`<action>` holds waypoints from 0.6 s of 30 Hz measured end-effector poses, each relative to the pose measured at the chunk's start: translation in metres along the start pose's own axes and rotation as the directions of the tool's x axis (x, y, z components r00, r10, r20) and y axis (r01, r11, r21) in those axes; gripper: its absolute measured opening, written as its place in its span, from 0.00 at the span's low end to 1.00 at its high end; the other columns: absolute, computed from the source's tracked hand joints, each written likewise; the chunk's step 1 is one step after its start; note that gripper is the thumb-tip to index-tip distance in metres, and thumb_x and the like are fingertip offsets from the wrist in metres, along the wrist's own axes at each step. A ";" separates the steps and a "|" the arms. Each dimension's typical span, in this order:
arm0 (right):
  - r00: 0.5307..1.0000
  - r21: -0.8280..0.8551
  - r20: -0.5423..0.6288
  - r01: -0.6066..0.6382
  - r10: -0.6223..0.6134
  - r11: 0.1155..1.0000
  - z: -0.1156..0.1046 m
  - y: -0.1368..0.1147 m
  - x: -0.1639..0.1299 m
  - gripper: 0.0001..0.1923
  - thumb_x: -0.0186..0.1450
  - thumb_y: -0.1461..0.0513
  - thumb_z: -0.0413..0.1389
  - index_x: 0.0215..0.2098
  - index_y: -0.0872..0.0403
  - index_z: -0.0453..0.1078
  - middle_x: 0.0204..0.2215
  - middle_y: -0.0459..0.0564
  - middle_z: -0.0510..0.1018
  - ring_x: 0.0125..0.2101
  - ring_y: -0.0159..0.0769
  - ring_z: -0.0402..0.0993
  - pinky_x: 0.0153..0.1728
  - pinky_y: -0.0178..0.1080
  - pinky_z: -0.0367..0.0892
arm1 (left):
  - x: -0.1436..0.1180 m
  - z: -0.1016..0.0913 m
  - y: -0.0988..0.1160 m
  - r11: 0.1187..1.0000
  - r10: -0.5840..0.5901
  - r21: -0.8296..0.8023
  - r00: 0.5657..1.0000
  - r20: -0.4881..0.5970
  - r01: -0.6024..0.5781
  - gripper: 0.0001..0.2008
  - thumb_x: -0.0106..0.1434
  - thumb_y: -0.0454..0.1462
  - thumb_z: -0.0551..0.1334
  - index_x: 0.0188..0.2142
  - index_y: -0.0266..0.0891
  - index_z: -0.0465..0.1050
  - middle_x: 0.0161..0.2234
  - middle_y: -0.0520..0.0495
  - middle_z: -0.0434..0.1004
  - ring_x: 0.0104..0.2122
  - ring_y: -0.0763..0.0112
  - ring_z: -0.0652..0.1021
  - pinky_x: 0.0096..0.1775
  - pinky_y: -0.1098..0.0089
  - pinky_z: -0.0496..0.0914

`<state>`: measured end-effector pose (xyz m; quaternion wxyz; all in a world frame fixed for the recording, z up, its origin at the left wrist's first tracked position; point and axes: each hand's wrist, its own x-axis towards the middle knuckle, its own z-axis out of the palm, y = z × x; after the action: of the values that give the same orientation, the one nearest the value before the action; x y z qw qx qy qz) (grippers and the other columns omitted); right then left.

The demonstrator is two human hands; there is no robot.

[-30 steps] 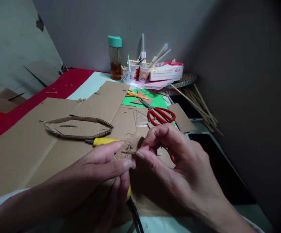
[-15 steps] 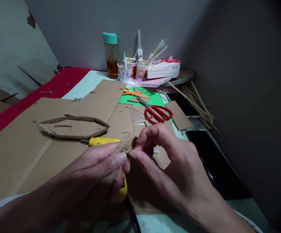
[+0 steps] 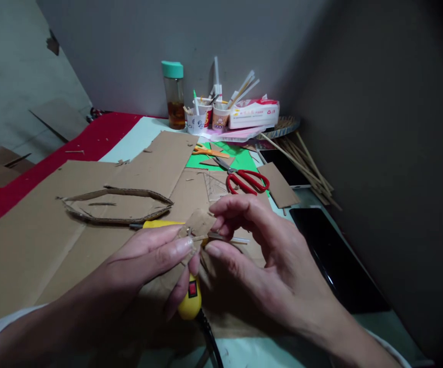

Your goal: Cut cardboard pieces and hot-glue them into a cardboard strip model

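Observation:
My left hand [image 3: 156,255] pinches a small piece of cardboard [image 3: 200,221] between thumb and fingers; bits of cut cardboard stick out around the thumb tip. Close by on the right, my right hand [image 3: 263,250] has its thumb and index finger apart, with no object visible between them. Beneath both hands lies a yellow glue gun [image 3: 190,305] with a red switch, its nozzle pointing left and a clear glue stick [image 3: 241,240] at its back. My hands hide the middle of it. Farther left, a boat-shaped cardboard frame [image 3: 116,221] rests on a large cardboard sheet [image 3: 52,245].
Red-handled scissors [image 3: 248,181], orange scissors [image 3: 213,151] and a clear set square [image 3: 215,186] lie ahead. A black phone [image 3: 336,260] is at the right, below wooden sticks [image 3: 313,163]. A bottle [image 3: 175,97], cups [image 3: 196,122] and a tissue pack [image 3: 255,115] stand at the back.
My right thumb and index finger have parted from the small cardboard piece, which my left hand keeps. More of the piece now shows above my left thumb. The view has shifted slightly.

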<state>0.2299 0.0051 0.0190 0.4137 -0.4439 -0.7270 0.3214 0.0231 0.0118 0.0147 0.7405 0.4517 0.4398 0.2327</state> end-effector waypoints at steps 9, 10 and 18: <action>0.997 0.130 0.071 -0.040 0.031 0.991 0.005 0.003 -0.003 0.15 0.70 0.62 0.61 0.53 0.49 0.67 0.45 0.44 0.76 0.38 0.29 0.73 0.40 0.33 0.71 | -0.003 0.005 0.002 0.995 -0.093 -0.026 0.995 -0.019 0.093 0.22 0.68 0.53 0.61 0.26 0.40 0.72 0.19 0.50 0.69 0.21 0.72 0.65 0.23 0.74 0.62; 0.996 0.129 0.077 -0.053 0.043 0.990 0.005 0.003 -0.004 0.14 0.70 0.62 0.61 0.52 0.48 0.67 0.46 0.44 0.76 0.38 0.29 0.73 0.40 0.33 0.70 | -0.003 0.005 0.002 0.996 -0.082 -0.019 0.996 -0.015 0.082 0.22 0.68 0.52 0.61 0.25 0.40 0.72 0.19 0.50 0.69 0.21 0.72 0.65 0.24 0.73 0.62; 0.985 0.244 0.093 -0.161 0.142 0.956 0.005 0.001 0.001 0.11 0.67 0.63 0.62 0.47 0.51 0.70 0.36 0.43 0.75 0.34 0.31 0.72 0.36 0.35 0.69 | 0.001 0.004 -0.005 0.999 0.008 0.049 0.998 0.057 -0.011 0.20 0.68 0.53 0.60 0.30 0.41 0.74 0.20 0.52 0.68 0.21 0.71 0.66 0.24 0.71 0.61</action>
<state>0.2255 0.0061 0.0164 0.4130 -0.4303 -0.6594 0.4577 0.0269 0.0080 0.0112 0.7404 0.4782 0.4219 0.2123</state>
